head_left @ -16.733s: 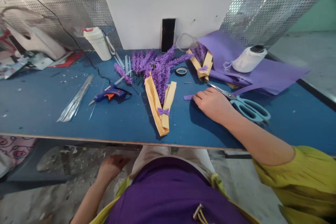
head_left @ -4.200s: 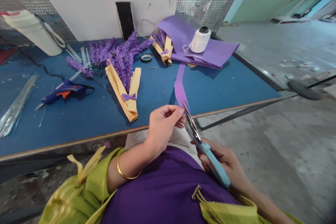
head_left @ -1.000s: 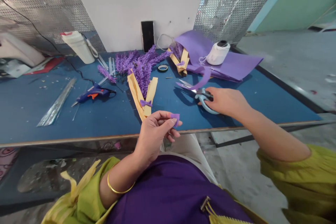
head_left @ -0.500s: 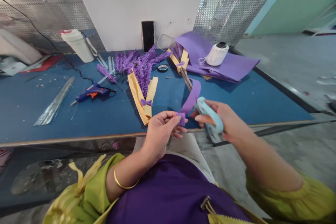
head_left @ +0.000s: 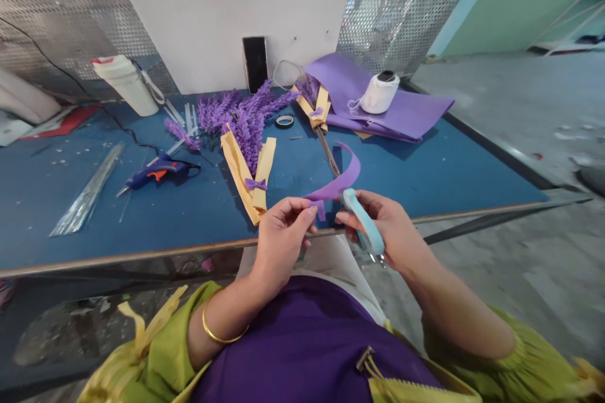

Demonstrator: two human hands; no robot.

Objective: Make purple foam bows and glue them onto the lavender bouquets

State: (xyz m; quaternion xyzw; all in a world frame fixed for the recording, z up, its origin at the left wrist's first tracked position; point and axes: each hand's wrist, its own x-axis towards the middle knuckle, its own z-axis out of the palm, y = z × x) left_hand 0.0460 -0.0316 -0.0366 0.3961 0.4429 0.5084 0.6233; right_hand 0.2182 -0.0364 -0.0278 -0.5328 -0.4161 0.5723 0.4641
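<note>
Careful holding, with little room in front

Your left hand (head_left: 286,230) makes a closed pinch, thumb against forefinger, on the purple strip (head_left: 338,186) and a small purple piece (head_left: 321,210); whether these 2 are joined, I cannot tell. The strip curls rightward and up over the table (head_left: 179,214). Your right hand (head_left: 392,220) grips the scissors (head_left: 363,220) by the light blue handles; where the blades point, I cannot tell.

In my judgement, if your pinch loosens, the small piece could drop past the front edge (head_left: 155,254) to the floor (head_left: 510,258). Turning the scissors with unseen tips could nick the strip or your left fingers. The strip's upper end is near the brown stems (head_left: 327,152) and could catch there.

Leftward, room is narrow: the wrapped bouquet (head_left: 237,171) lies just beside your hand. Rightward there is more, because the purple sheet (head_left: 411,114) and thread spool (head_left: 379,94) are farther back.
</note>
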